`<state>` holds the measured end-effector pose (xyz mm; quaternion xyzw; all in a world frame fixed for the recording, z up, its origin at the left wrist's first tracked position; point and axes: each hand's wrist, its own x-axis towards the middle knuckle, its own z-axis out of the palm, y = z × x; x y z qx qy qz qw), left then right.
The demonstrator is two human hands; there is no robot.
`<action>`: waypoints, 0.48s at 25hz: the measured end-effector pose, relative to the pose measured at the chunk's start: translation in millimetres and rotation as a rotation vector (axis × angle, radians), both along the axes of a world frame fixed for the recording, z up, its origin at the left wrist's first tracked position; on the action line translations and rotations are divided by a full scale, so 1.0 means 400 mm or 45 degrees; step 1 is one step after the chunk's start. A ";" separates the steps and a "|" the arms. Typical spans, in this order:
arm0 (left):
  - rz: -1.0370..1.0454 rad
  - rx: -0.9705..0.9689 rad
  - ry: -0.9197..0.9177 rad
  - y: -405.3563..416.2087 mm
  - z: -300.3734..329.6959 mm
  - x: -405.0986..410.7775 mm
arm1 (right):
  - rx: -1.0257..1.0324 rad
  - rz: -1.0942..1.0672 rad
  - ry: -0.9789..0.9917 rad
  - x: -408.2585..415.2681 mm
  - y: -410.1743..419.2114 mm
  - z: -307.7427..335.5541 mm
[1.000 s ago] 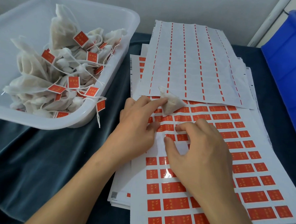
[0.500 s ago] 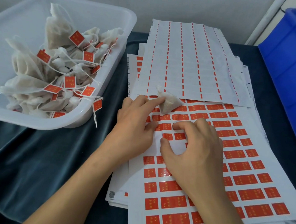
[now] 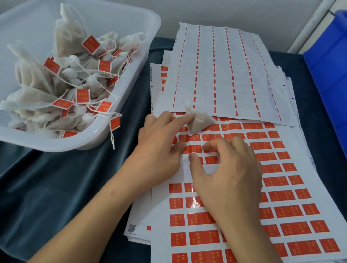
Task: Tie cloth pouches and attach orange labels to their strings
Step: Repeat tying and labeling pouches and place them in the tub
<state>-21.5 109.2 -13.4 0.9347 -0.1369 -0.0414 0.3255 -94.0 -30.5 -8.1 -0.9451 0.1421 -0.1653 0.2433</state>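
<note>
A small white cloth pouch [image 3: 199,120] lies on the sheet of orange labels [image 3: 285,197], at its far edge. My left hand [image 3: 159,148] rests flat on the sheet's left side, and its forefinger touches the pouch's left corner. Just to the right, my right hand [image 3: 226,174] hovers with curled fingers. Its thumb and forefinger pinch at an orange label [image 3: 195,148] on the sheet. I cannot see the pouch's string.
A white plastic tub [image 3: 148,49] at the left holds several tied pouches with orange labels on their strings. A used label sheet [image 3: 222,73] lies behind the pouch on a stack of sheets. A blue bin [image 3: 336,69] stands at the right. Dark cloth [image 3: 54,195] covers the table.
Both hands stay almost where they were. The right thumb and forefinger have closed in slightly on the label. The view has shifted a little.
</note>
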 end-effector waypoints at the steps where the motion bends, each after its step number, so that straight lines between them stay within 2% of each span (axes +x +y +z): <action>1: -0.006 -0.002 -0.006 0.001 -0.001 0.000 | 0.017 0.004 0.005 0.002 -0.003 -0.001; 12: -0.036 -0.026 -0.014 0.007 -0.004 0.005 | 0.179 0.026 0.046 0.003 -0.019 0.003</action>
